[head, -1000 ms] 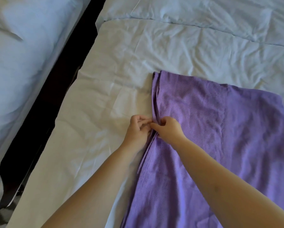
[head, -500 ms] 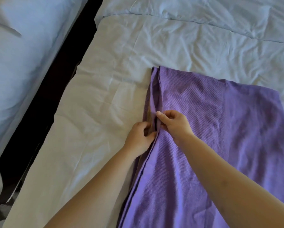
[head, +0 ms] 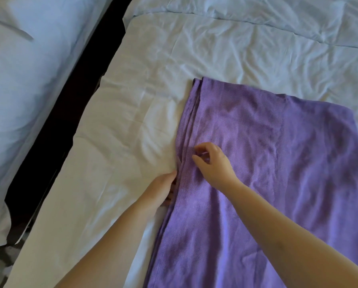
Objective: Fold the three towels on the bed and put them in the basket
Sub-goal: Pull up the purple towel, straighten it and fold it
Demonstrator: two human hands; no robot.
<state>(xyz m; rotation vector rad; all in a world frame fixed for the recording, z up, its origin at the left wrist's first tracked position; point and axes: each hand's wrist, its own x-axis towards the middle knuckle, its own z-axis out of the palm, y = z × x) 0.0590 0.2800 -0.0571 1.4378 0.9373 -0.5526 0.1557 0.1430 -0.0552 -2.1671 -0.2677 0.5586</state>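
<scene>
Purple towel (head: 277,167) | left hand (head: 163,189) grips edge | right hand (head: 214,163) loosely curled

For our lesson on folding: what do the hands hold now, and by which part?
The left hand grips the purple towel at its left edge; the right hand, loosely curled above it, seems to hold nothing.

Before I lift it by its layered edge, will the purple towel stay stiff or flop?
Probably floppy: the purple towel lies in soft layers that follow the wrinkled sheet. Likely light: the cloth looks thin at the edge by the left hand. Its stacked layers may slide apart unless pinched together.
</scene>
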